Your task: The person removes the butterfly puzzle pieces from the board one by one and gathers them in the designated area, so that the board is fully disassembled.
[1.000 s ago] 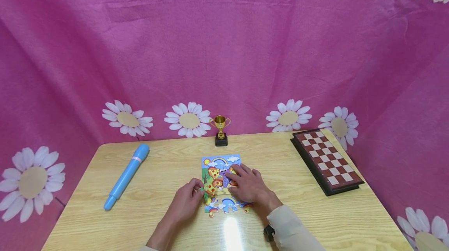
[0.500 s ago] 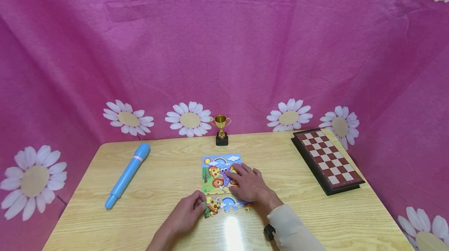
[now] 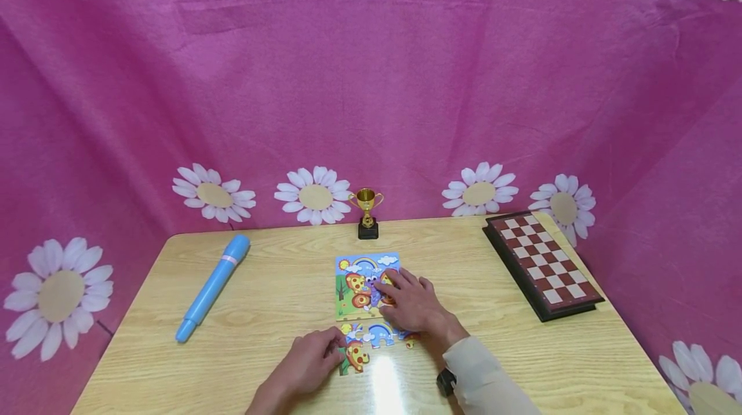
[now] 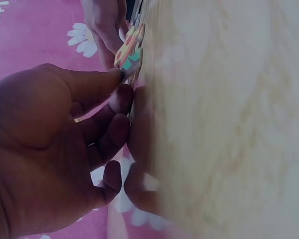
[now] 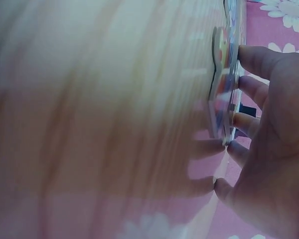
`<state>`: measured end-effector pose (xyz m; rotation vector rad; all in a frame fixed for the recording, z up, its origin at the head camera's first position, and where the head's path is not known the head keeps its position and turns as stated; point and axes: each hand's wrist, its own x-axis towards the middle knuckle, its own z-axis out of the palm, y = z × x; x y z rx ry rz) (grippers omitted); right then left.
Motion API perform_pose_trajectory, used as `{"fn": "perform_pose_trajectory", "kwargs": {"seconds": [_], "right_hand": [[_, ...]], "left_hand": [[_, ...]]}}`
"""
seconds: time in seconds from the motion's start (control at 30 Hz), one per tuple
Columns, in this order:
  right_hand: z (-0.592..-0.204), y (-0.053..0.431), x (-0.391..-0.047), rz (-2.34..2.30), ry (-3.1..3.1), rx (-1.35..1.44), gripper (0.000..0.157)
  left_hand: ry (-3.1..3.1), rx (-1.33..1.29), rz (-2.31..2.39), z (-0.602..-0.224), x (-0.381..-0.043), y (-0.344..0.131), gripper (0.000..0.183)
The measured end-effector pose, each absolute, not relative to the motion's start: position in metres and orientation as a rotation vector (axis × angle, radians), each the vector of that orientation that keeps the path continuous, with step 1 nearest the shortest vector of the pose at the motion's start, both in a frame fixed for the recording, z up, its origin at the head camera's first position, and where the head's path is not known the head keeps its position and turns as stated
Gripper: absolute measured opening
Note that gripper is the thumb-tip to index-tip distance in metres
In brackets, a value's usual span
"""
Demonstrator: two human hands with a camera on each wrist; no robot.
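Near the table's middle lies a square jigsaw puzzle (image 3: pixel 346 289) with a butterfly, rainbow and tree picture. Between thumb and fingers, my left hand (image 3: pixel 313 357) pinches a green, red and yellow puzzle piece (image 3: pixel 356 357) just in front of it. The left wrist view has this piece (image 4: pixel 131 57) at the thumb tip, low over the table. My right hand (image 3: pixel 418 307) rests on the puzzle's right side with fingers spread, hiding part of the picture. In front of the puzzle lie several loose puzzle pieces (image 3: pixel 380 336) in a row, the rightmost partly under the right hand.
Behind the puzzle stands a small gold trophy cup (image 3: pixel 366 209) on a black base. A blue marker-shaped tube (image 3: pixel 211 289) lies at the left of the wooden table (image 3: pixel 272 299). On the right is a red and white chessboard case (image 3: pixel 545 263). Pink daisy-patterned cloth (image 3: pixel 406 93) surrounds the table.
My left hand has drawn the piece from the puzzle's lower left, over the front row, to a spot nearer me. The right hand has stayed on the puzzle.
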<state>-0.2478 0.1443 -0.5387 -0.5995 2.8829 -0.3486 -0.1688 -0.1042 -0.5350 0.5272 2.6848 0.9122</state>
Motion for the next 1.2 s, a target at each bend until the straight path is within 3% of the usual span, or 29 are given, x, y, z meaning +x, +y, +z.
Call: {"fn": "perform_pose_trajectory", "kwargs": {"seconds": [0.43, 0.9, 1.2], "right_hand": [[-0.537, 0.147, -0.245, -0.472, 2.863, -0.583, 0.056], [-0.543, 0.146, -0.246, -0.64, 2.885, -0.503, 0.068], [-0.542, 0.153, -0.245, -0.712, 2.906, -0.419, 0.059]], "left_hand": [[2.77, 0.526, 0.846, -0.533, -0.165, -0.099, 0.005], [2.867, 0.377, 0.95, -0.522, -0.192, -0.086, 0.013], [2.933, 0.355, 0.974, -0.518, -0.208, -0.076, 0.019]]}}
